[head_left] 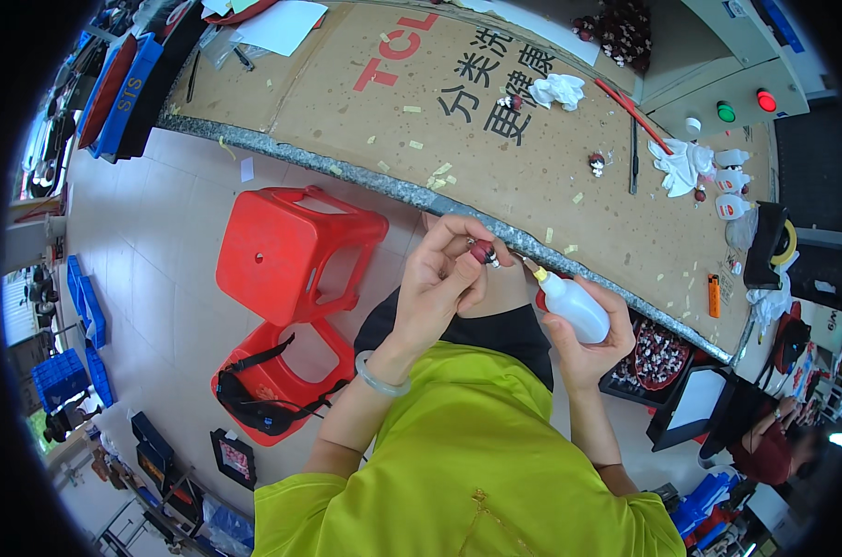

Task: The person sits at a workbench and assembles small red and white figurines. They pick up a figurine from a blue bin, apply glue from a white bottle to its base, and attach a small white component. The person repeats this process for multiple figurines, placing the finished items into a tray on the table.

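Note:
Between the thumb and fingers of my left hand [447, 278] is a small dark-red and white figurine [483, 252], partly covered by the fingertips. My right hand [595, 342] is wrapped round a white squeeze bottle [577, 308] with a yellow collar. The bottle tilts up and to the left. Its thin tip points toward the figurine, a short gap apart from it. Both hands are over my lap, at the near edge of the cardboard-covered table [347, 139]. A similar small figurine [596, 164] stands on the cardboard beyond them.
White crumpled cloths [684, 167], a red rod [632, 113], an orange lighter [714, 296] and small white bottles [732, 181] lie on the table. A grey box [729, 97] with coloured buttons stands at the back right. Red stools [282, 251] are at left; a tray of small pieces [657, 357] is at right.

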A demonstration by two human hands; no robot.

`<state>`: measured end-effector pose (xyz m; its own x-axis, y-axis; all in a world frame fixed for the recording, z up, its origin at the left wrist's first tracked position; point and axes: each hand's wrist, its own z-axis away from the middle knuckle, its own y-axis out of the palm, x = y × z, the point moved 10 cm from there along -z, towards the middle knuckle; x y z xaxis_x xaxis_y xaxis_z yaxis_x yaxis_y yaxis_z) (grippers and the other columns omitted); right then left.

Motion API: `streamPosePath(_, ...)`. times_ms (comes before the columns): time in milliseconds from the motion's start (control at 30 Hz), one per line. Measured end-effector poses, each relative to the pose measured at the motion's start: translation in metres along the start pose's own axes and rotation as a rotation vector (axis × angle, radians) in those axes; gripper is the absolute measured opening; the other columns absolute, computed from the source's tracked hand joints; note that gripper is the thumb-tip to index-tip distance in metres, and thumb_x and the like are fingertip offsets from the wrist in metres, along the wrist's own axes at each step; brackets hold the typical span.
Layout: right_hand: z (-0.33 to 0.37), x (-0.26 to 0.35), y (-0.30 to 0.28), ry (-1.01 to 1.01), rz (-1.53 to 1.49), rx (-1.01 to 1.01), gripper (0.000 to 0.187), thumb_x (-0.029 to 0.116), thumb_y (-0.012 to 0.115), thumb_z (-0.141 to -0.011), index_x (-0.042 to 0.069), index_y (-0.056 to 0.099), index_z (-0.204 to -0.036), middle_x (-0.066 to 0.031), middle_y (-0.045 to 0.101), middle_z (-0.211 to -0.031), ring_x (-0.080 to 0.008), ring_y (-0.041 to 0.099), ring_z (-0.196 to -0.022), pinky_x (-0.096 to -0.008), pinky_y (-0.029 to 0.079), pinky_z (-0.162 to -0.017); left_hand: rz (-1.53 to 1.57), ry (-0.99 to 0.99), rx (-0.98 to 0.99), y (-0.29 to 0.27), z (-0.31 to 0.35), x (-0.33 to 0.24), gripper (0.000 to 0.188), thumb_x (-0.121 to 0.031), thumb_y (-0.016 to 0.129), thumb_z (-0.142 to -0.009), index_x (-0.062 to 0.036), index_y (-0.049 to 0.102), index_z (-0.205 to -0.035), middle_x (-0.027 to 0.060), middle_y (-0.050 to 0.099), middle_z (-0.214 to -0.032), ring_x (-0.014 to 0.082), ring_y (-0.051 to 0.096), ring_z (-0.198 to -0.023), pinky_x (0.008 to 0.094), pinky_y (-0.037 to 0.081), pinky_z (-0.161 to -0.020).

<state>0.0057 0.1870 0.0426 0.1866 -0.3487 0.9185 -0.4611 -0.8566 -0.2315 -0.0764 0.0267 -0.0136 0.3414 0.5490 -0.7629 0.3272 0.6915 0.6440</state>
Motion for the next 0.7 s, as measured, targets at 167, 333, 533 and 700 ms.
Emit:
streamPosePath(167,0.0017,0.0042,0.0046,-0.050,0.058,0.020,0.046,0.009,0.084,-0.060,-0.005,0.062,-0.098,-0.0145,0.067,-0.085,-0.0175,0.065,-0.074,-0.0258,0.051,-0.067,-0.036,0.021,-0.047,-0.0012,-0.0003,-0.0008,0.022,-0.018,0.052,-0.093,-0.0016,0.047,-0.106,0.0113,0.055,-0.096,0.0031,0.034,-0.045,0.0153,0.026,-0.044)
streamPosePath(333,0.0004,0.0054,0.0070,-0.095,0.071,0.027,0.046,0.008,0.084,-0.060,-0.006,0.062,-0.098,-0.0155,0.067,-0.085,-0.0193,0.065,-0.074,-0.0266,0.051,-0.067,-0.055,0.011,-0.055,-0.0022,0.0003,0.0006,0.023,-0.018,0.052,-0.093,-0.0011,0.047,-0.107,0.0103,0.054,-0.095,0.0031,0.035,-0.047,0.0157,0.027,-0.045)
streamPosePath(533,0.0007,0.0020,0.0054,-0.054,0.059,0.016,0.046,0.009,0.084,-0.061,-0.006,0.062,-0.099,-0.0155,0.067,-0.085,-0.0189,0.065,-0.074,-0.0263,0.050,-0.067,-0.048,-0.003,-0.053,-0.0009,0.0009,0.0010,0.022,-0.016,0.051,-0.093,-0.0012,0.047,-0.109,0.0100,0.056,-0.096,0.0028,0.036,-0.048,0.0153,0.028,-0.045)
streamPosePath(700,0.0019,-0.0025,0.0040,-0.028,0.065,0.008,0.046,0.010,0.084,-0.061,-0.005,0.063,-0.099,-0.0148,0.067,-0.086,-0.0180,0.065,-0.075,-0.0259,0.050,-0.067,-0.090,-0.021,-0.057,-0.0007,0.0011,0.0004,0.021,-0.010,0.050,-0.093,-0.0014,0.046,-0.111,0.0097,0.059,-0.098,0.0021,0.040,-0.049,0.0148,0.030,-0.044)
